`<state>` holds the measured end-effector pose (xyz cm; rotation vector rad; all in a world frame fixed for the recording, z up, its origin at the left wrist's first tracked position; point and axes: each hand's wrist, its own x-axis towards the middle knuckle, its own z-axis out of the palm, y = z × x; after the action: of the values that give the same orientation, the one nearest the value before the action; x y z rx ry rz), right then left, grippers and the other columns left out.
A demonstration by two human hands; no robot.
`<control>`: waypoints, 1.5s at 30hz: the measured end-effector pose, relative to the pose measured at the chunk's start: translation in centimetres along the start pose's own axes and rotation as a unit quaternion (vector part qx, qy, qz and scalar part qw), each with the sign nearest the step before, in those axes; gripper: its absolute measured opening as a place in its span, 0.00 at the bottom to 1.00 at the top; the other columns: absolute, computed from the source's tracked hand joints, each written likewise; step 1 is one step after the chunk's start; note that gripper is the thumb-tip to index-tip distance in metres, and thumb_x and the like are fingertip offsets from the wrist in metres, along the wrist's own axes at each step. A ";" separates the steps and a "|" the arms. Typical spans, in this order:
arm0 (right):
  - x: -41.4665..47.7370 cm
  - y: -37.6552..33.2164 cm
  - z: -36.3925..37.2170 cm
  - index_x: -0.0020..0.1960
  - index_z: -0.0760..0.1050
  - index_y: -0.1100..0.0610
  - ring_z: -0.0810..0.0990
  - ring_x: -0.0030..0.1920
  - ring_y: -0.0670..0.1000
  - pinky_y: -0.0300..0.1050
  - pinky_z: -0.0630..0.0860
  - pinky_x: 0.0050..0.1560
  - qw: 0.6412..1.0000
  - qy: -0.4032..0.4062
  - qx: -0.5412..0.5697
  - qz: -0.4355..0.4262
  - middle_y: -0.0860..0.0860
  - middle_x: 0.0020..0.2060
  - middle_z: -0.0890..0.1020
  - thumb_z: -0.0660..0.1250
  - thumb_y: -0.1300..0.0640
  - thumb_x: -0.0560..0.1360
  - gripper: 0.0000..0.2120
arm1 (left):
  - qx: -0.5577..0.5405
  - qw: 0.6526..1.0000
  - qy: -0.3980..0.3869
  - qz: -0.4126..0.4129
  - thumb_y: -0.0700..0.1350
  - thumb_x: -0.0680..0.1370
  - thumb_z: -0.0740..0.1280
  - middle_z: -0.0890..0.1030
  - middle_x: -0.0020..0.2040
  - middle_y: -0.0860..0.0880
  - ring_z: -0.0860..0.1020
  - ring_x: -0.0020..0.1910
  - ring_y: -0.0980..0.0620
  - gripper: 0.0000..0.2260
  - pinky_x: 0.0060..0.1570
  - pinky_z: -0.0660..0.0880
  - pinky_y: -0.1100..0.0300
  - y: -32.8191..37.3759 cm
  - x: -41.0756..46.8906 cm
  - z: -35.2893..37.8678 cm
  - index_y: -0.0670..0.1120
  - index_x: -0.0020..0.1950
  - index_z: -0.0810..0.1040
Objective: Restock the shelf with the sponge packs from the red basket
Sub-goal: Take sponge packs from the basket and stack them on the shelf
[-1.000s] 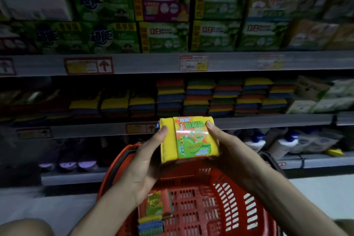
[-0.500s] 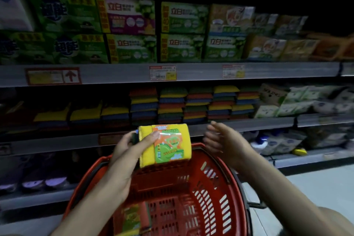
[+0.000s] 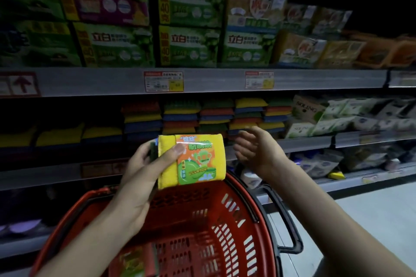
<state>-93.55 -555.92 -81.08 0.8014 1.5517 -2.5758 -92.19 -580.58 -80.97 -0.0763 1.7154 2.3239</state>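
Head view, the only one going. Pack [image 3: 191, 162] up above the basket [image 3: 191, 204] rim, level with the sponge shelf [image 3: 304, 144], not yet on it. Pinched in the left hand [image 3: 139, 177]: thumb [image 3: 173, 153] laid across the front label, fingers [image 3: 143, 153] curled round the left edge and tucked behind, mostly hidden. So clamped front-to-back on the left end only, right end poking out free past the thumb. Guessing held by one end like that to slide the free end onto a stack first and let go without knocking anything. Label facing this way, tilted a touch.

Right hand [image 3: 256, 148] just beside the pack's right edge, not touching, holding nothing, fingers loosely curled and slightly apart. Probably free on purpose, to steady the stacks [image 3: 180, 117] or square up the row.

Behind the pack: those stacks of coloured sponges, tall in the middle, lower off to the left, so likely room on top over there. Can't tell the exact slot though, too dark.

Down in the basket, bottom left: at least one second pack [image 3: 132, 261], blurry. So more to go after this one, by the look of it.
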 end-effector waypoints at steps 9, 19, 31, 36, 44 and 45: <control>-5.1 3.0 5.3 0.66 0.77 0.52 0.86 0.58 0.60 0.64 0.76 0.68 0.976 -0.130 -0.174 -0.019 0.56 0.56 0.87 0.73 0.46 0.76 0.22 | -0.034 0.998 0.008 -0.043 0.59 0.72 0.72 0.87 0.55 0.44 0.87 0.52 0.45 0.25 0.52 0.80 0.52 0.0 0.9 -0.2 0.48 0.65 0.81; -3.8 1.8 4.6 0.65 0.77 0.50 0.88 0.50 0.57 0.55 0.84 0.54 0.966 -0.092 -0.239 -0.036 0.54 0.51 0.88 0.75 0.50 0.74 0.20 | 0.116 0.990 -0.023 -0.073 0.63 0.67 0.76 0.87 0.55 0.53 0.83 0.58 0.53 0.25 0.64 0.77 0.46 -0.8 2.4 -0.8 0.56 0.62 0.83; 3.0 -3.7 -4.0 0.35 0.65 0.53 0.69 0.14 0.42 0.34 0.67 0.19 0.986 0.162 0.037 -0.035 0.48 0.14 0.70 0.61 0.52 0.85 0.20 | 0.073 0.997 -0.027 -0.020 0.52 0.64 0.82 0.88 0.50 0.47 0.87 0.49 0.48 0.21 0.48 0.77 0.53 -1.9 3.1 1.3 0.52 0.56 0.86; 5.0 -4.4 -5.6 0.34 0.61 0.54 0.67 0.12 0.45 0.41 0.68 0.32 0.980 0.184 0.078 -0.020 0.47 0.12 0.67 0.58 0.53 0.86 0.21 | 0.081 0.996 -0.033 -0.014 0.51 0.65 0.81 0.88 0.50 0.47 0.87 0.48 0.50 0.21 0.49 0.77 0.52 -1.9 2.3 1.5 0.52 0.57 0.86; 7.0 -4.5 -5.2 0.62 0.75 0.60 0.83 0.34 0.48 0.42 0.74 0.33 0.967 0.223 0.115 -0.035 0.54 0.47 0.85 0.60 0.59 0.84 0.10 | 0.089 0.996 -0.030 -0.010 0.55 0.64 0.81 0.88 0.51 0.48 0.86 0.50 0.50 0.22 0.50 0.76 0.54 -2.0 2.2 1.4 0.53 0.57 0.86; 7.2 -4.5 -5.1 0.65 0.75 0.60 0.83 0.37 0.48 0.41 0.74 0.34 0.967 0.224 0.115 -0.040 0.54 0.52 0.84 0.60 0.60 0.84 0.11 | 0.089 0.996 -0.031 -0.009 0.56 0.64 0.81 0.88 0.51 0.48 0.86 0.50 0.50 0.23 0.50 0.75 0.54 -2.0 2.3 1.3 0.54 0.57 0.86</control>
<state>-98.97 -547.78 -82.43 1.4611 1.4070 -2.8078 -93.81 -578.41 -82.85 0.0131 1.8727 2.1280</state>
